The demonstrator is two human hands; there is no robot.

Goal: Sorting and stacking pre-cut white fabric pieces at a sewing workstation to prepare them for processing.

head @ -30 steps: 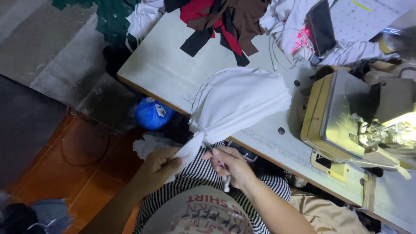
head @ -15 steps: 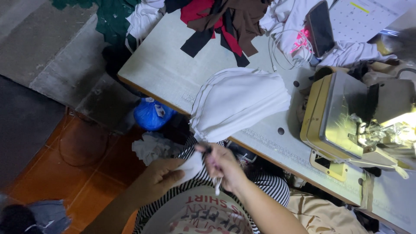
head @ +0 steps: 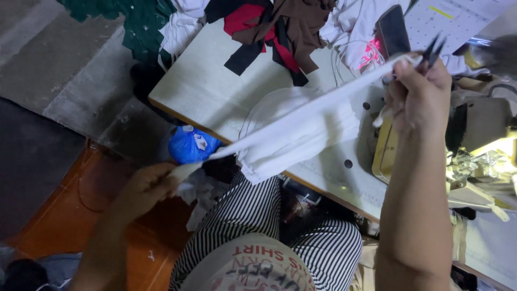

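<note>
White fabric strip [head: 301, 116] stretched taut diagonally above sewing table (low left end, high right); small dark snips [head: 432, 49] upright.

Pale sewing table [head: 215, 91] set slantwise, wooden edge toward the lap.

Piled at the far end with scraps of cloth [head: 269, 27] in black, red and brown, white pieces beside them. Folded white fabric [head: 301, 134] lying near the front edge, partly overhanging it. Cream sewing machine [head: 484, 140] standing at the right. Dark phone [head: 392, 31] propped among white cloth at the back, next to a printed sheet of paper [head: 458, 19].
</note>
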